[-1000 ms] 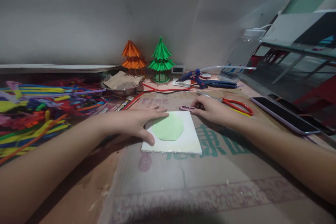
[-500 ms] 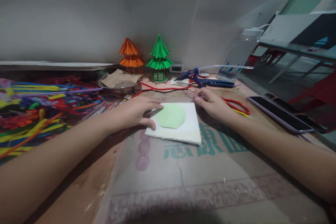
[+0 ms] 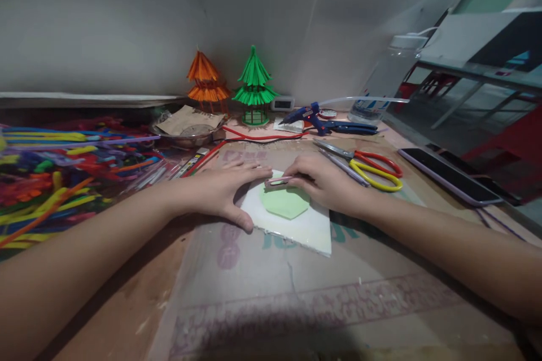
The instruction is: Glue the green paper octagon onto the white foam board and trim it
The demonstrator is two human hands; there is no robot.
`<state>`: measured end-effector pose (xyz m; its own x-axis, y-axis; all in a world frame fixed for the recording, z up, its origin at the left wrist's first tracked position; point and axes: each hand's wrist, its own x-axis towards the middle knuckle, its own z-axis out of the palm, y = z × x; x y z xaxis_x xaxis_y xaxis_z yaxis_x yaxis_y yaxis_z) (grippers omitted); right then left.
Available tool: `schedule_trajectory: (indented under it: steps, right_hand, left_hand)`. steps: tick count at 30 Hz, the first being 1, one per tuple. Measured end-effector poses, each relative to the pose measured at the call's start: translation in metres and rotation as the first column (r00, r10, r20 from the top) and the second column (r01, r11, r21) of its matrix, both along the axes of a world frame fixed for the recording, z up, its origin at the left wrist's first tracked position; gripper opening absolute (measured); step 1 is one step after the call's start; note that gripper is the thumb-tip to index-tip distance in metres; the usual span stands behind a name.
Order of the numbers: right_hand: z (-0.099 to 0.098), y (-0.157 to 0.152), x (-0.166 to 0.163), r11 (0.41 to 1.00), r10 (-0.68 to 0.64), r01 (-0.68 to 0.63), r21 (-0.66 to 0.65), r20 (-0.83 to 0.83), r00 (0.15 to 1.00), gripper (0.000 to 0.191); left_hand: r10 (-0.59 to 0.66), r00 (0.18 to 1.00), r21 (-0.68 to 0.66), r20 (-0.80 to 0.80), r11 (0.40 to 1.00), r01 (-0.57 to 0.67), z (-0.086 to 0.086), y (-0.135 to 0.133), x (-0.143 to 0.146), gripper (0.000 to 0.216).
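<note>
A white square board (image 3: 309, 224) lies on the cardboard-covered table with a light green octagon (image 3: 285, 203) of paper on top. My left hand (image 3: 220, 190) rests flat on the board's left edge, fingers stretched out and thumb at its near corner. My right hand (image 3: 324, 180) is closed round a small pink cutter (image 3: 277, 182), held at the octagon's far edge, its tip close to my left fingertips.
Scissors with red and yellow handles (image 3: 372, 166) lie right of my hands. Further back are a blue glue gun (image 3: 315, 118), a green paper pagoda (image 3: 254, 87), an orange one (image 3: 205, 84) and a metal bowl (image 3: 190, 134). Pipe cleaners (image 3: 63, 163) pile up at left. A phone (image 3: 449, 183) lies at right.
My right hand picked up the pink cutter from beside the board and brought it left onto the green octagon. The board has turned slightly. My left hand stays on its left edge.
</note>
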<state>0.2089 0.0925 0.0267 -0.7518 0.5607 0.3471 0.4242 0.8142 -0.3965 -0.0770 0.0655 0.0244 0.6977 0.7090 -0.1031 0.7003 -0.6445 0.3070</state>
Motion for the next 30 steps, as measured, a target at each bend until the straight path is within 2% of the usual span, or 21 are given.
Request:
schedule_trajectory:
  steps: [4, 7, 10, 13, 19, 30]
  right_hand:
    - [-0.009, 0.004, -0.003, 0.987, 0.055, -0.068, 0.143, 0.089, 0.995, 0.031]
    - [-0.009, 0.004, -0.006, 0.980, 0.057, -0.076, 0.185, 0.104, 0.993, 0.027]
    - [-0.007, 0.000, -0.011, 0.982, 0.049, -0.068, 0.174, 0.110, 0.993, 0.022]
    - [-0.006, -0.003, -0.012, 0.984, 0.050, -0.073, 0.161, 0.141, 0.989, 0.025]
    - [-0.006, 0.002, -0.001, 0.959, 0.158, -0.204, 0.195, 0.227, 0.961, 0.039]
    - [0.004, -0.003, -0.005, 0.985, 0.130, -0.155, 0.080, 0.262, 0.956, 0.032]
  left_hand:
    - [-0.006, 1.000, -0.021, 0.003, 1.000, 0.006, 0.002, -0.001, 0.001, 0.121]
    - [-0.003, 1.000, -0.034, -0.011, 0.999, 0.003, 0.005, -0.003, 0.002, 0.119]
    - [-0.001, 1.000, -0.046, -0.021, 0.999, 0.000, 0.007, -0.003, 0.003, 0.120]
    - [-0.007, 1.000, -0.047, -0.021, 0.999, 0.006, 0.006, -0.002, 0.003, 0.120]
    - [-0.020, 1.000, -0.032, -0.021, 0.999, 0.020, 0.003, -0.001, 0.003, 0.119]
    - [-0.009, 0.999, -0.043, -0.053, 0.999, 0.006, 0.007, -0.003, 0.004, 0.115]
